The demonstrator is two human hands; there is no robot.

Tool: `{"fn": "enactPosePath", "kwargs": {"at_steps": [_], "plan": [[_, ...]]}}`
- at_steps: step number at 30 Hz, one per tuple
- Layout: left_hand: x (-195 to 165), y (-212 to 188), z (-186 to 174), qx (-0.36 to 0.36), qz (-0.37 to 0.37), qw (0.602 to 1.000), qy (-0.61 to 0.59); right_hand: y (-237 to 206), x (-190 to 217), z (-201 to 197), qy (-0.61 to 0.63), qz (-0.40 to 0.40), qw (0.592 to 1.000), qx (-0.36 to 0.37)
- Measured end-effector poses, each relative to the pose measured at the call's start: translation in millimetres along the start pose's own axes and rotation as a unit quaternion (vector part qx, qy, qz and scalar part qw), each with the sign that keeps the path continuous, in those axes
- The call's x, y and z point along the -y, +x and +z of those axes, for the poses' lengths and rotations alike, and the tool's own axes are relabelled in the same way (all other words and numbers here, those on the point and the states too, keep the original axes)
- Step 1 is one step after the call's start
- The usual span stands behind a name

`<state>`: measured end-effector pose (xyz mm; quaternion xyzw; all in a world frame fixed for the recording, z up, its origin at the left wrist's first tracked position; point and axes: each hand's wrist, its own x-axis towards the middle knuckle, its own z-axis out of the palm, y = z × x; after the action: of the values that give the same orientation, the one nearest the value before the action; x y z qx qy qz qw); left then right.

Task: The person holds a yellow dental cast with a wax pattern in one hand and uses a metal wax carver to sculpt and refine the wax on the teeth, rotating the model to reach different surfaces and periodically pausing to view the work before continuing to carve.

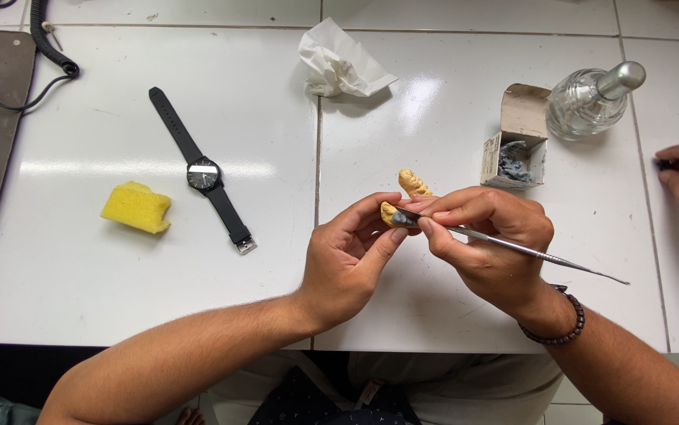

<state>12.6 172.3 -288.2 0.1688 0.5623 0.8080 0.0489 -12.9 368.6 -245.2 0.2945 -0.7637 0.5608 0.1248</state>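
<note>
Now left hand [347, 256] pinching small yellow dental cast [402, 206], right hand [485, 236] gripping thin metal carving tool [512, 248]; keep cast braced, tip strokes light.

The glossy white tiled counter [198, 267] shows thin grey grout lines. A porous sponge block [136, 207] is bright yellow; the wristwatch with strap [202, 172] is black. The small plaster model [412, 185] is ochre, the slim metal tool [512, 246] silver, the crumpled tissue [339, 63] white, the beaded bracelet [564, 330] dark brown.
</note>
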Motion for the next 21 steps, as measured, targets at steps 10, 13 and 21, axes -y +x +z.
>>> {"fn": "enactPosePath", "kwargs": {"at_steps": [10, 13, 21], "plan": [[-0.7, 0.0, 0.2, -0.003, 0.002, 1.000, -0.012, -0.2, 1.4, 0.4, -0.008, 0.002, 1.000, -0.003], [-1.2, -0.2, -0.7, 0.000, -0.009, 1.000, 0.003, -0.4, 1.9, -0.1, 0.001, 0.011, 1.000, 0.004], [-1.7, -0.3, -1.4, 0.004, -0.005, 1.000, 0.002, -4.2, -1.2, 0.5, 0.025, 0.022, 0.999, -0.001]]}}
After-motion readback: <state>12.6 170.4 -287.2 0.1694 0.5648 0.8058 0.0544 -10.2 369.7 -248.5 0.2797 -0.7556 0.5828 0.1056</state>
